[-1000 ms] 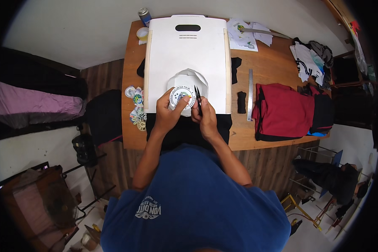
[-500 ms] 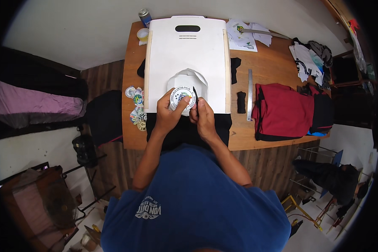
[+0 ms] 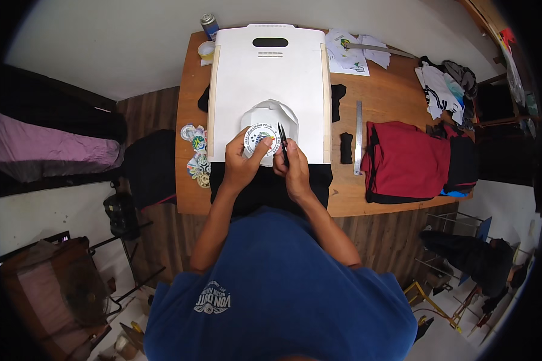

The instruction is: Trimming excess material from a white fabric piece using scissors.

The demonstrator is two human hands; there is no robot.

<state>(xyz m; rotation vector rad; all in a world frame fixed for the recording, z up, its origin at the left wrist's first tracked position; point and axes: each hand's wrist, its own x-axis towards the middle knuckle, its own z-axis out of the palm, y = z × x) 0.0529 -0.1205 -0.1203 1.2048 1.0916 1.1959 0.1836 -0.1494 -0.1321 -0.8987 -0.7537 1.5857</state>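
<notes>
Between the thumb and fingers of my left hand (image 3: 242, 161) is a round emblem patch (image 3: 261, 143), white-rimmed with a coloured middle. Close beside its right edge, my right hand (image 3: 295, 168) is closed around small black scissors (image 3: 283, 139), their pointed tips directed away from me. Fingers of the right hand hide part of the scissors' handles. Under and behind the patch lies a creased, many-sided white paper piece (image 3: 289, 117), resting on the near part of a large white board (image 3: 271, 78).
Several loose round patches (image 3: 197, 156) lie left of the board on the wooden table (image 3: 343, 201). To the right are a steel ruler (image 3: 358, 138), a small black roll (image 3: 346, 148) and folded red cloth (image 3: 406, 159). A spray can (image 3: 209, 25) stands far left.
The scissors have turned slightly in my right hand, and more of their blades shows. My left hand keeps its hold on the patch in nearly the same place.
</notes>
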